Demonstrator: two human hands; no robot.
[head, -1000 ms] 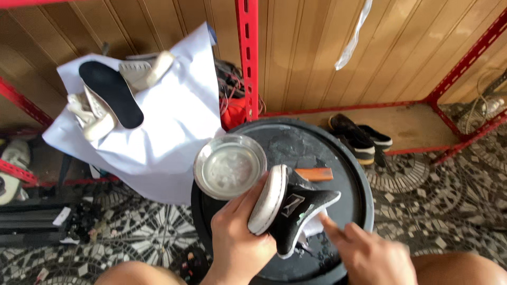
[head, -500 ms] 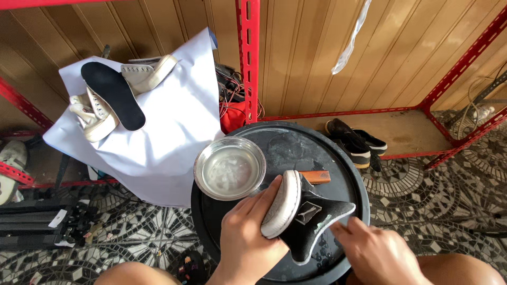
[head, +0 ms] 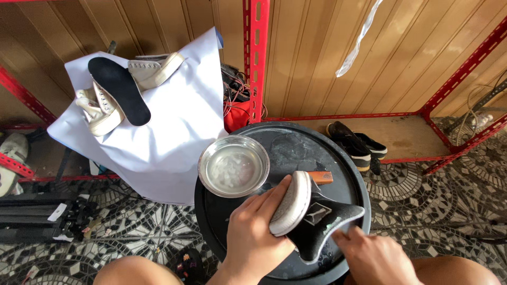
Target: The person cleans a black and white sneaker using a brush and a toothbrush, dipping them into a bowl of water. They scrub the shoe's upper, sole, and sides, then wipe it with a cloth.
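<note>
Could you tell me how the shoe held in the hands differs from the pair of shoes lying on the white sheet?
The held shoe is black with a pale sole; the pair on the sheet is off-white. The held shoe is gripped by the left hand and touched by the right hand above the round black tray; the pair lies untouched, a black insole across it. Both kinds look like sneakers.
</note>
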